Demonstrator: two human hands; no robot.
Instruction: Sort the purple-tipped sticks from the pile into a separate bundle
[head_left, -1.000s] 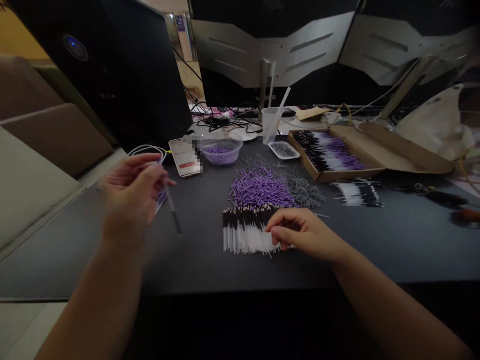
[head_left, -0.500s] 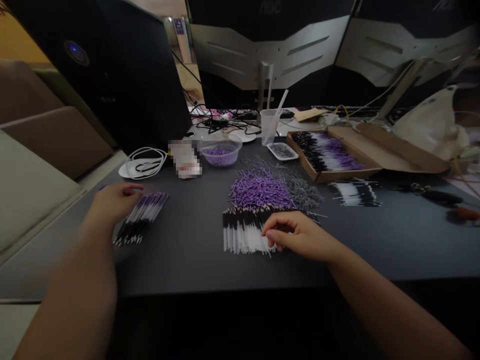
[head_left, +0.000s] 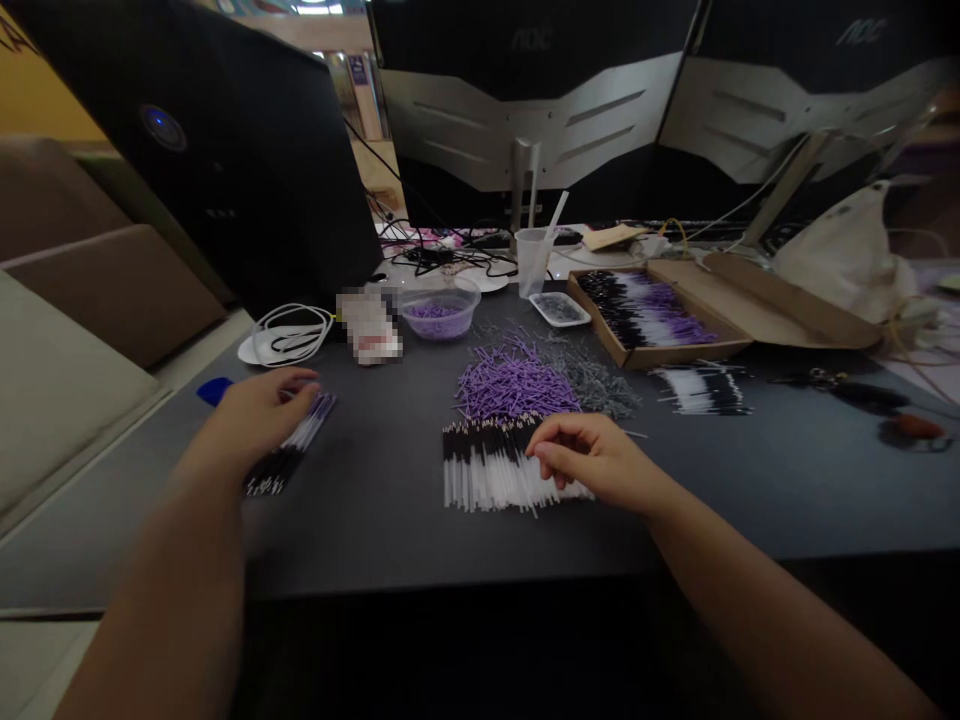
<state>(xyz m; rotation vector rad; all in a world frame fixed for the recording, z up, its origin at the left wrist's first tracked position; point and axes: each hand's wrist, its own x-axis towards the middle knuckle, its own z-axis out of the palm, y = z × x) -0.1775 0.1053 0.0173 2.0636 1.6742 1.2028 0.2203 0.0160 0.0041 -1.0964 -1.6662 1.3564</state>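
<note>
On the left, my left hand [head_left: 259, 418] hovers over or rests on a slanted bundle of thin sticks [head_left: 300, 435] with black, clear and purple sections. Its fingers stretch forward and the thumb stands apart; it partly covers the bundle. A blue object [head_left: 215, 390] shows just behind this hand. At centre right, my right hand [head_left: 604, 462] is curled, thumb and index tips close together, over the right end of a row of black-and-white sticks [head_left: 484, 470]. Anything pinched there is hidden. Behind the row lies a heap of small purple tubes [head_left: 514, 380] beside grey pieces [head_left: 600, 380].
A cardboard box [head_left: 679, 355] of finished-looking sticks lies behind to the right, near a small batch of sticks [head_left: 701, 390]. A plastic bowl [head_left: 441, 328], a white tray [head_left: 559, 310], a cup with a straw [head_left: 531, 265], cables and monitors [head_left: 525, 130] line the back.
My left hand has shifted right and covers more of the slanted bundle; the blue object behind it shows more. My right hand has barely moved. The view has shifted slightly.
</note>
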